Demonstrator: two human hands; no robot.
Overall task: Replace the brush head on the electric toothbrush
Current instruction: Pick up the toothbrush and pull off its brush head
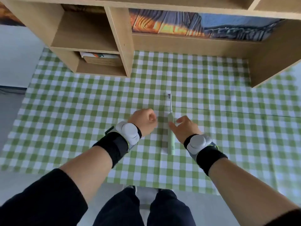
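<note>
I note one electric toothbrush (pixel 171 136) flat on checked cloth (pixel 81 98), long axis running away from me, brush head (pixel 169 95) at far end. Right hand (pixel 183 129) over handle, fingers spread, thumb touching body, not clamped. Left hand (pixel 144 120) beside it, curled into fist, holding nothing visible. Two wrist trackers (pixel 130 132).

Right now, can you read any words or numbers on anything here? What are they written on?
No text here can be read.
Toothbrush handle: small pale marks near its bottom end, too small to read.
Item in the lower shelf cubby: an orange and green print on top, too blurred to read.
Picture panels behind the shelf: colours and patterns only, no letters I can make out.
Wrist devices: no readable markings.
</note>
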